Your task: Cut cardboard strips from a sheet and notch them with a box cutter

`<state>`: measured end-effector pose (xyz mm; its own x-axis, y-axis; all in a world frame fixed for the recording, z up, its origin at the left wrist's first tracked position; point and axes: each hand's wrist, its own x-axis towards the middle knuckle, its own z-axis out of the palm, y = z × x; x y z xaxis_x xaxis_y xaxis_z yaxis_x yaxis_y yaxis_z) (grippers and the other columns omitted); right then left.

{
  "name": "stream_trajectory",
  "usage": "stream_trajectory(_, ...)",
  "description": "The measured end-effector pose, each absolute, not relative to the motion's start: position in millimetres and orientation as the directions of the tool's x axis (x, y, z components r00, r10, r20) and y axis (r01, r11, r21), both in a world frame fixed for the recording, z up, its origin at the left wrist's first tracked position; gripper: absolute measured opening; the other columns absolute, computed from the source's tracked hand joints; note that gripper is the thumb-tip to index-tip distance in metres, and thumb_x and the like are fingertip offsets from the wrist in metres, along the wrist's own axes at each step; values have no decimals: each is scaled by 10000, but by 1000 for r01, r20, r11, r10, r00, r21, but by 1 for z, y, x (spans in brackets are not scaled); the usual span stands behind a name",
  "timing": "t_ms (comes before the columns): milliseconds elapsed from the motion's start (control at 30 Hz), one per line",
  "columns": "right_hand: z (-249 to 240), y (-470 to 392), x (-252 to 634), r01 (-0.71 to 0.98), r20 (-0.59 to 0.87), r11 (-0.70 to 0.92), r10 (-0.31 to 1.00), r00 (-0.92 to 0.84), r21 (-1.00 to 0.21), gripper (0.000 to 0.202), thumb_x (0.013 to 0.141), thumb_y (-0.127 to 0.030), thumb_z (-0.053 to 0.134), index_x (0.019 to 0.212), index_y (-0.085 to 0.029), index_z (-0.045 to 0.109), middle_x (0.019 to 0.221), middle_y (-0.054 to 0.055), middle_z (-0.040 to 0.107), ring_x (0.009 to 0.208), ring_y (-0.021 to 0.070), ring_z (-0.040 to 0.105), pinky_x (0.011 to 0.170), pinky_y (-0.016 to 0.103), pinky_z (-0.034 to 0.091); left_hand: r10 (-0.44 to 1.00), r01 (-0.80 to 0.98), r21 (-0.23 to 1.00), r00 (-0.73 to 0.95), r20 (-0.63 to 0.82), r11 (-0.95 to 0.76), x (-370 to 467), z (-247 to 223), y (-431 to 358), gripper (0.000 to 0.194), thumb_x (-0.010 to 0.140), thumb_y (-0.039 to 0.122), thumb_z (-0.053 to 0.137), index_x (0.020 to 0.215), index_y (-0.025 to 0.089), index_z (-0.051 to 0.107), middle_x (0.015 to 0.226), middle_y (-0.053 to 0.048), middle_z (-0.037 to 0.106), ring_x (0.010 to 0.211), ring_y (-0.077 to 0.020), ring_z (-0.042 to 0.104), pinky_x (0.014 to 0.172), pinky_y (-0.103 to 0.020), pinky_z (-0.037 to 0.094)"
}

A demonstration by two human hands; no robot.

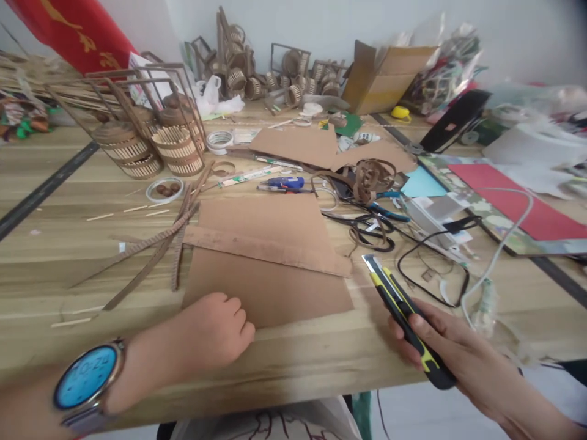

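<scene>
My left hand (220,327), a watch on its wrist, is curled into a fist at the lower left edge of a brown cardboard sheet (270,296); nothing shows in its fingers. Across that sheet lies a long narrow cardboard strip (268,252), slightly slanted. My right hand (424,336) is closed around a black and yellow utility knife (403,315), right of the sheet. The knife's metal tip points up and left, with a gap between it and the strip.
Wood-slat lanterns (177,146) stand at the left, beside loose brown strips (156,263). Behind the sheet lies a blue-handled screwdriver (284,183). Black cables (380,232) and pliers (387,212) are to the right. An open cardboard box (380,82) stands at the back.
</scene>
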<state>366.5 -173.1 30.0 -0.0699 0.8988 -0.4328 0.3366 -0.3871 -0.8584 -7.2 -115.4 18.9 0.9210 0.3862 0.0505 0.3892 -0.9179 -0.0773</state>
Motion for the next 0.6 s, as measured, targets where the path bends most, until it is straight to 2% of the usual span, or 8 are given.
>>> stream_trajectory(133,25,-179,375,301,-514,-483,857,-32,-823,522,887,-723,506,746,-225,580,504,-31,483,470,118,362,480,269,294,232,261,-152,955,183,-953,16,22,-102,293,956,180,576,668,199,526,584,-4,539,553,-174,487,489,-331,294)
stream_trajectory(200,25,-179,379,304,-552,-516,833,-38,-801,557,869,-754,503,711,-223,561,498,-41,473,432,100,342,474,270,295,192,240,-167,947,259,-956,26,25,-95,300,999,212,523,701,192,555,640,-6,579,599,-163,527,520,-321,356)
stream_trajectory(267,25,-179,382,330,-582,-537,811,-49,-776,592,837,-789,512,683,-218,535,530,-40,497,414,80,342,469,264,302,155,226,-188,930,332,-956,33,25,-88,250,1039,242,460,879,179,641,794,-29,667,766,-165,609,683,-312,474)
stream_trajectory(333,26,-177,384,349,-612,-565,791,-30,-748,614,798,-821,532,686,-217,510,564,-39,526,410,70,357,461,254,307,139,226,-186,910,391,-956,37,20,-82,303,1067,335,407,1121,163,651,1040,-76,714,1039,-199,627,935,-349,490)
stream_trajectory(400,27,-175,388,372,-640,-592,768,-6,-714,640,756,-856,539,702,-221,490,568,-42,540,403,68,373,448,246,311,151,230,-153,902,405,-961,38,12,-78,476,1066,476,350,1289,135,597,1286,-125,661,1279,-251,535,1111,-409,410)
stream_trajectory(467,29,-173,392,426,-658,-598,753,10,-678,674,716,-897,525,696,-225,476,556,-40,546,394,71,391,436,245,323,179,236,-108,908,378,-966,37,4,-76,627,1040,579,306,1396,112,528,1442,-151,568,1414,-284,420,1200,-449,328)
stream_trajectory(600,34,-167,397,558,-676,-573,736,28,-601,711,676,-934,502,666,-224,465,540,-14,579,415,88,467,459,252,385,249,279,-40,907,339,-960,34,-6,-73,739,1006,646,311,1482,94,434,1529,-192,474,1505,-311,289,1251,-497,253)
